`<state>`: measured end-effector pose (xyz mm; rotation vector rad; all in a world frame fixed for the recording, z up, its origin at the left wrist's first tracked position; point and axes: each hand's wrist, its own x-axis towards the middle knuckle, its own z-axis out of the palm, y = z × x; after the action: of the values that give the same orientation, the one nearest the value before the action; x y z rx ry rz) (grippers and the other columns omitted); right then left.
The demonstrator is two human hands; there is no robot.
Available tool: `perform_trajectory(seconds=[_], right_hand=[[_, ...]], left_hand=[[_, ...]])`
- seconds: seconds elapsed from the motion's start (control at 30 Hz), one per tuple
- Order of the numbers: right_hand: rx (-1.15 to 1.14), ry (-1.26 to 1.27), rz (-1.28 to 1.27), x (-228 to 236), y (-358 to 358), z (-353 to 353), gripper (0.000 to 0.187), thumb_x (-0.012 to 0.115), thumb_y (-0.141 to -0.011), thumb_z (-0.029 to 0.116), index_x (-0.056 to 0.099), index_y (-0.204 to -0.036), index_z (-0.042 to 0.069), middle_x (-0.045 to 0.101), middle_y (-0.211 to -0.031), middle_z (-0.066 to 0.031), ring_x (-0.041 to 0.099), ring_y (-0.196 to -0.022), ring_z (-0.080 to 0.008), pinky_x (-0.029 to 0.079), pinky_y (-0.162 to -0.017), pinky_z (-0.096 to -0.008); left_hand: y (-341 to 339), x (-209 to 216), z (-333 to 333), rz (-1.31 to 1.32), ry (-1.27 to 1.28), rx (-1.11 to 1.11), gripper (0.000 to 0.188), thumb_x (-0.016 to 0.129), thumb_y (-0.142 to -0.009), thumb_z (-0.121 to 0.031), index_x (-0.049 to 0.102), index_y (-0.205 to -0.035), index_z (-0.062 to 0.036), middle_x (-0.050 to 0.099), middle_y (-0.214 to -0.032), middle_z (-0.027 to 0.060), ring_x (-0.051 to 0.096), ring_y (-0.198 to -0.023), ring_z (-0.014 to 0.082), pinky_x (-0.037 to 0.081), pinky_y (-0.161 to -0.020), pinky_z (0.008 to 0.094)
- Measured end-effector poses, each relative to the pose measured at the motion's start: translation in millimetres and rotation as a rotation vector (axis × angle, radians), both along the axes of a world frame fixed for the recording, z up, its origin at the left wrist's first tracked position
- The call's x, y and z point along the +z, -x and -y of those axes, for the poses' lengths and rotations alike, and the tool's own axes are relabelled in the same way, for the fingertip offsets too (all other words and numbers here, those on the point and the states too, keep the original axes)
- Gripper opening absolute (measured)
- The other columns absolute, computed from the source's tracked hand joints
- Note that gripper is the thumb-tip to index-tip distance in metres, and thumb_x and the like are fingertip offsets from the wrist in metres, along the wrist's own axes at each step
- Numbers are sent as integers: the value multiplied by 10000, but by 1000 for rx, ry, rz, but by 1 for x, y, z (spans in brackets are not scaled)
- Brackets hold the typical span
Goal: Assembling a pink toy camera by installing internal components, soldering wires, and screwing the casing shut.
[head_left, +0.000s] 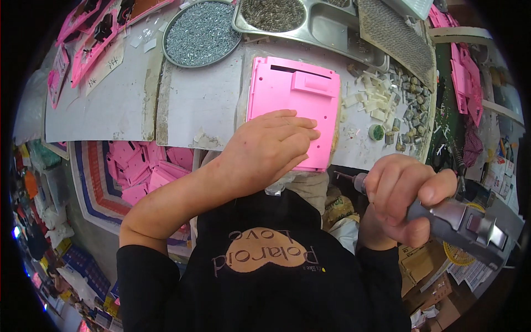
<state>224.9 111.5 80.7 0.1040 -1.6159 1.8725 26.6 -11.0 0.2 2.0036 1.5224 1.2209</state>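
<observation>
- At far left, on the upper corner: pink moulded parts (102, 39), some with black pieces.
- Below front edge, left: striped container (91, 182) in red, white and blue, heaped with pink pieces (138, 166).
- Next, far side of grey-white, stained counter (199, 108): round metal tray (202, 66) full of small silvery screws (202, 33). Seam in surface nearby; strip of bare surface from there to workpiece.
- Left hand (276, 141): palm-down on near-left part of workpiece, fingers stretched, close together.
- Centre: pink panel (312, 105), rectangular, lying flat. Long dark slot near far edge, raised block just below, small holes. Near edge about at counter's front edge; overhang, can't tell.
- Beyond panel: steel compartment tray (329, 30).
- Right of panel: white plastic bits (376, 94), green cap (376, 131), stubby metal pieces (412, 110).
- Right hand (406, 193): clamped around grey power screwdriver (478, 224), off front edge, bit pointing left, gap to panel.
- Far right: more pink parts (467, 77).
</observation>
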Motion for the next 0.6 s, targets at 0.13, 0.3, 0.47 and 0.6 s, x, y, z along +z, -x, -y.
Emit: perform_trajectory(seconds=[0.13, 0.3, 0.47, 0.6], right_hand=[[15, 33, -78, 4, 4, -1, 379, 702, -940, 151, 473, -1232, 77, 578, -701, -20, 540, -550, -150, 423, -486, -295], [16, 68, -109, 12, 9, 1, 337, 700, -949, 170, 467, -1178, 89, 573, -702, -16, 538, -554, -146, 427, -495, -293], [22, 52, -102, 11, 12, 4, 325, 707, -950, 180, 464, -1148, 93, 576, -700, -23, 544, -551, -146, 434, -497, -294], [-58, 76, -87, 14, 12, 9, 288, 707, -956, 252, 504, -1124, 134, 586, -657, 39, 518, -495, -81, 412, -488, -237]], left_hand=[[-10, 12, 6, 89, 7, -3, 149, 772, -826, -68, 641, -883, -29, 735, -1074, 147, 715, -1032, 317, 567, -921, 445], [-31, 30, 16, 413, 143, 17, 154, 776, -834, -6, 627, -863, -28, 738, -1041, 163, 743, -937, 279, 596, -819, 364], [-43, 28, 14, 708, 388, 5, 178, 772, -829, 36, 609, -850, -35, 735, -961, 132, 741, -873, 228, 587, -754, 295], [-45, 22, 13, 499, 200, 12, 204, 779, -795, 57, 605, -842, -39, 719, -904, 120, 722, -790, 239, 566, -667, 296]])
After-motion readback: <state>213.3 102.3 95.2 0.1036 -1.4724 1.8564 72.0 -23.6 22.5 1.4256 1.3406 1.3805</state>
